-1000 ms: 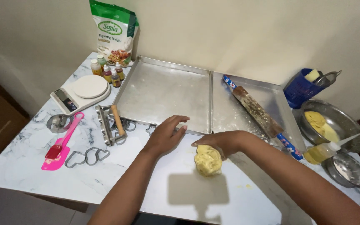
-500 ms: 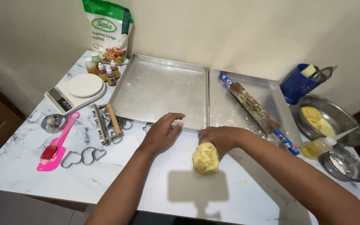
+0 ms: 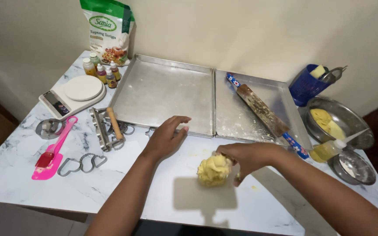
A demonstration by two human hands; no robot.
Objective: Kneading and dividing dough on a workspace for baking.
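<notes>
Dough [image 3: 214,169] sits on the counter [image 3: 110,183] under our right hand [image 3: 246,158], a yellow lump with a rough top. Over the last second that hand has slid from covering the lump's far side to its right flank, fingers curled against it, so more of its surface shows now; we read this as pressing and turning the lump in place. It has hardly moved on the marble.

Our left hand [image 3: 167,137] has stayed released, palm down and fingers loosely spread, just this side of the near rim of the left baking tray [image 3: 162,94], gripping nothing. Beyond our right hand lies the second tray [image 3: 246,109] with a rolling pin [image 3: 263,111] across it. Left of our left hand are a metal cutter with a wooden handle [image 3: 108,129], heart-shaped cookie cutters [image 3: 82,164] and a pink silicone brush [image 3: 51,150]; farther off, a kitchen scale [image 3: 73,94]. To the right of our right hand stand metal bowls [image 3: 340,120].
</notes>
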